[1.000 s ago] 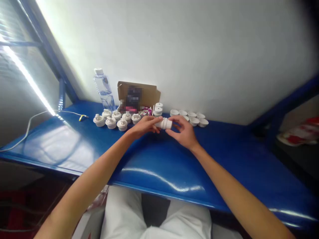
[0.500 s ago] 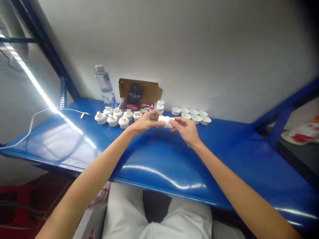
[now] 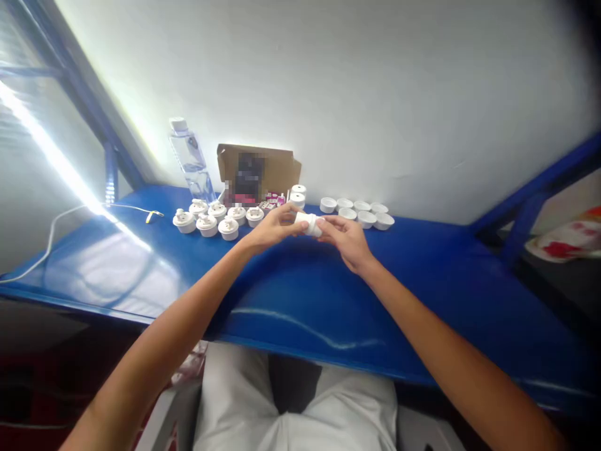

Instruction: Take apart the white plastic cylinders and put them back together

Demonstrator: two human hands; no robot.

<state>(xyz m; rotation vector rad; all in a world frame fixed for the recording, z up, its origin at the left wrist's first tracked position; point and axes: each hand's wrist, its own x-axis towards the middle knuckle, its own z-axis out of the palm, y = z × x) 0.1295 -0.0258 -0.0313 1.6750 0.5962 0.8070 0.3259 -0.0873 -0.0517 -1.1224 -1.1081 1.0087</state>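
Note:
A white cylindrical part [image 3: 308, 223] with a raised ring round its middle lies sideways between my hands, above the blue table. My left hand [image 3: 278, 227] grips its left end with thumb and fingers. On its right end, the fingers of my right hand [image 3: 346, 238] are closed. Behind my left hand stand several white round pieces with small fittings on top [image 3: 228, 228]. Several white open cups [image 3: 366, 218] are grouped beyond my right hand. Two stacked white round parts [image 3: 297, 195] sit just behind the held part.
A clear bottle [image 3: 191, 164] and an open cardboard box [image 3: 282, 166] holding small packets stand against the wall. A white cable [image 3: 51, 235] crosses the left side of the blue table [image 3: 300, 300]. Blue frame bars rise at both sides.
The view has shifted slightly and grown brighter. Both hands still hold the white part, with little visible change in their grip.

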